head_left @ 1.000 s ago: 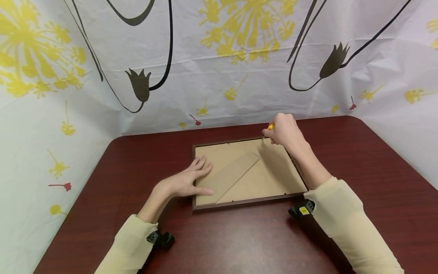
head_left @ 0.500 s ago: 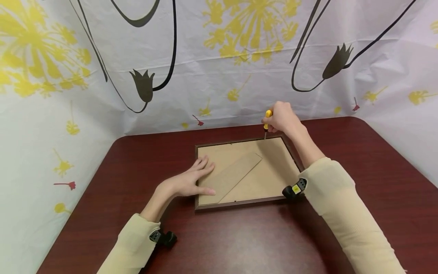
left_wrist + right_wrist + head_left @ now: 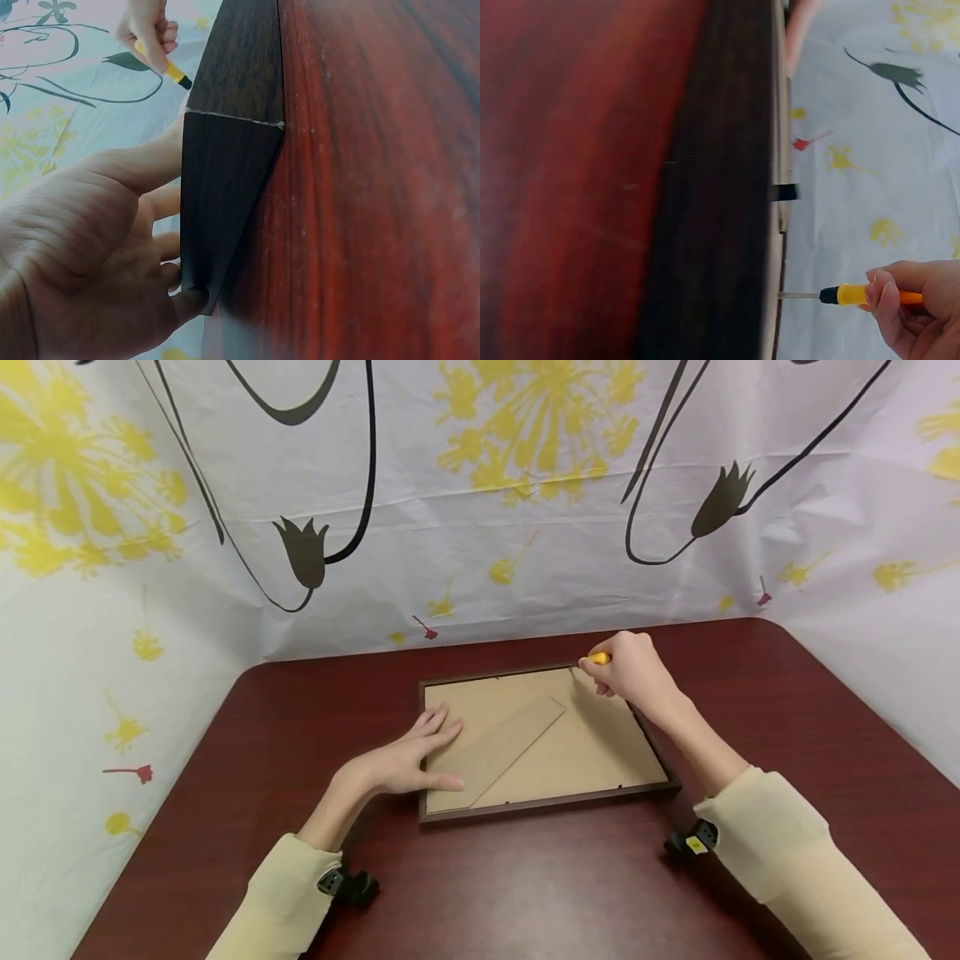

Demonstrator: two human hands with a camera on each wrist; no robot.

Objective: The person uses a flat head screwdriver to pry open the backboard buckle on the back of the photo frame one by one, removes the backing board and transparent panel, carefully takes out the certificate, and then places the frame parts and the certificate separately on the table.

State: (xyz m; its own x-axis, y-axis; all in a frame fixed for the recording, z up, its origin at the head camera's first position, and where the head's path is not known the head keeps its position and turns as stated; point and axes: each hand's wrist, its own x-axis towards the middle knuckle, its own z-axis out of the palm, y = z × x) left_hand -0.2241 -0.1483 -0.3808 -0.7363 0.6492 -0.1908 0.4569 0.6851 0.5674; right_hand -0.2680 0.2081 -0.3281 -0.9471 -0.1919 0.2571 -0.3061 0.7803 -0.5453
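The picture frame lies back side up on the tabletop. To pry well at its far edge, as this seems to be, I would lever gently, with the tip close to the rim, so that the backing board is not scratched. The left hand, fingers spread, rests on the left side and should steady it. The right hand's fingers pinch a yellow screwdriver. Half a second ago its handle stood nearly upright; now it leans right and lower, while the left hand has stayed.
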